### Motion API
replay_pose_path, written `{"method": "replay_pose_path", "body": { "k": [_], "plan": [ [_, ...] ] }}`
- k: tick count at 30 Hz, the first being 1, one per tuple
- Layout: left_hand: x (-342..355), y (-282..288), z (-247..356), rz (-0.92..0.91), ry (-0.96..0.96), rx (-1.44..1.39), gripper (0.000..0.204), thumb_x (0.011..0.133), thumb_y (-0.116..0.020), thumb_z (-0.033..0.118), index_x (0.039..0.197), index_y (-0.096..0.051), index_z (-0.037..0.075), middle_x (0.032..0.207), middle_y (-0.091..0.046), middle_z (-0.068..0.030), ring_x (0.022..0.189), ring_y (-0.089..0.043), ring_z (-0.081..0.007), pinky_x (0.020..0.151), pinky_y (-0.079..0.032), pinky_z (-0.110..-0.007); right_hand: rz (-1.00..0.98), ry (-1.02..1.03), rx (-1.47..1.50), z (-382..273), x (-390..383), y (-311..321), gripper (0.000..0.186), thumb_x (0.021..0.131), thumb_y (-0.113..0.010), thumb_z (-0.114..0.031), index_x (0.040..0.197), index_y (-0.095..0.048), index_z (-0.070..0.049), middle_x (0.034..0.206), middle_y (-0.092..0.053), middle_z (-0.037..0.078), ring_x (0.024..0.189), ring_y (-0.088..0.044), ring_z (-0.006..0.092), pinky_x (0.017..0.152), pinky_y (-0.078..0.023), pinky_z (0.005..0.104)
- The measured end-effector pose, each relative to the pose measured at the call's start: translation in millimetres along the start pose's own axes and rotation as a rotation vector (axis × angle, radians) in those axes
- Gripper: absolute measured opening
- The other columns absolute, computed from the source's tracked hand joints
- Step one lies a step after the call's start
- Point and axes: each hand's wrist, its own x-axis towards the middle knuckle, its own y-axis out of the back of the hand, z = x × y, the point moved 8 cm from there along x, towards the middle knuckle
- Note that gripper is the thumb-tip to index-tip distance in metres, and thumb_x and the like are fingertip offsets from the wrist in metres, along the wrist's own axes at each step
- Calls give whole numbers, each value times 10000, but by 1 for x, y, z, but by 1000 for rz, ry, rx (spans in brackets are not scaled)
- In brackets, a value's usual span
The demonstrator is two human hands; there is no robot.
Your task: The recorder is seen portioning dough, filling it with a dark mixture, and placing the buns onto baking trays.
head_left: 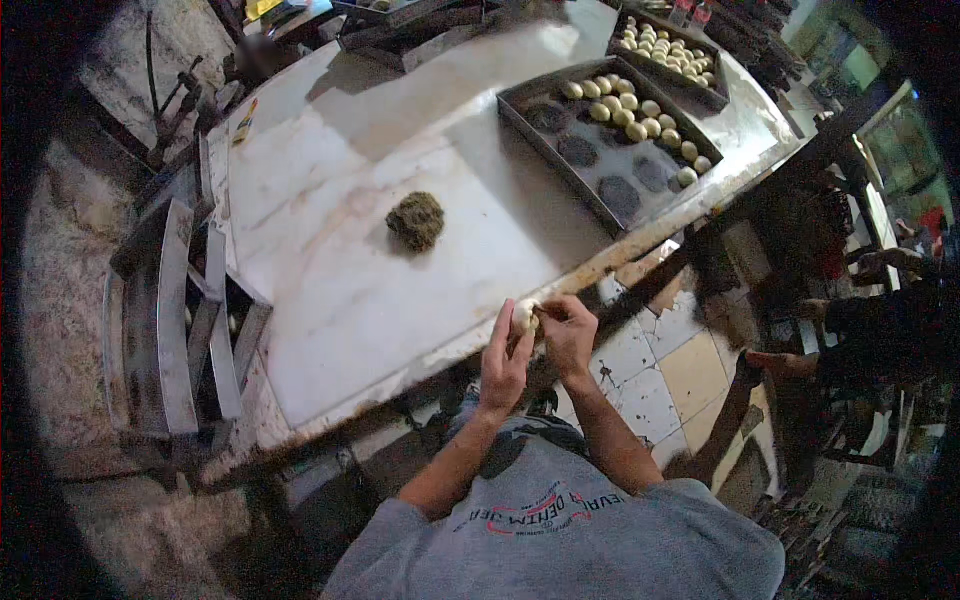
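Observation:
Just over the table's near edge, my left hand [506, 362] cups a small pale dough ball [524, 316] in its bent fingers. My right hand [569, 338] is closed against the ball's right side, its fingertips pinching the dough; the exact grip is partly hidden by the fingers. Farther off on the marble tabletop [330, 290] lies a crumbly dark green-brown clump [415, 222], apart from both hands. To the right of it, a dark metal tray [560, 185] holds several pale round dough balls [637, 131] along its far side.
A second metal tray [722, 98] of dough balls sits at the far right corner. Empty-looking metal trays [178, 320] are stacked on edge at the left. Dark trays [400, 40] stand at the back. Another person's hand [782, 364] shows at the right, over the tiled floor [690, 375].

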Motion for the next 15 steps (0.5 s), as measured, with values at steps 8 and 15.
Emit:
{"method": "replay_pose_path", "body": {
  "k": [8,15],
  "plan": [
    [52,25,-14,-358,35,-420,693,910,-396,373,1362,-49,-22,1419,-119,-186,1302,-161,-250,1043,-158,-318,-101,-324,89,14,28,-93,513,859,-487,-308,1212,-340,35,1007,-543,189,937,-534,247,823,-404,334],
    [114,80,-54,42,260,-153,178,811,-582,88,954,-554,-13,856,-582,-48,802,-540,-111,742,-430,-230,-217,375,-847,11,103,-91,443,738,-600,-272,1094,-462,-47,1017,-462,180,965,-439,322,818,-378,397]
  ]
}}
